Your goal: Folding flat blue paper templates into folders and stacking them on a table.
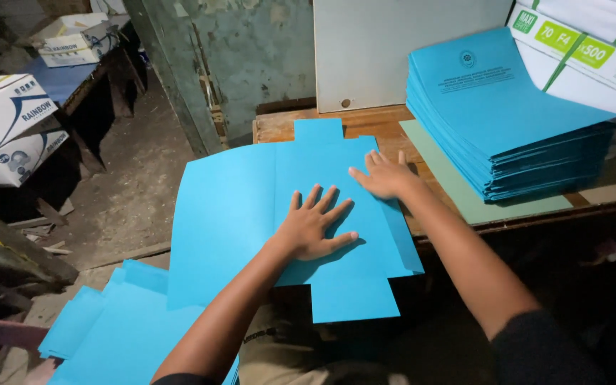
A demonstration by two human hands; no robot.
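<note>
Two bare hands press flat on a blue die-cut folder sheet [251, 207] that lies half on the wooden table [279, 127], its near part hanging over the table's front edge toward the person. The left hand [311, 229] rests near the sheet's middle, fingers spread and released, grasping nothing; the right hand [386, 175] lies just beyond it toward the table's far side, also spread flat, palm down on the sheet's right panel. That panel appears already folded over, judging by the crease line running up the sheet, while the tabs at its top and bottom edges still stick out unfolded. On the table to the right of the sheet stands a tall stack of finished blue folders [500, 121], on a pale green board [458, 189]. Below the table's left corner, a heap of flat blue sheets [119, 324] waits, so much appears left.
</note>
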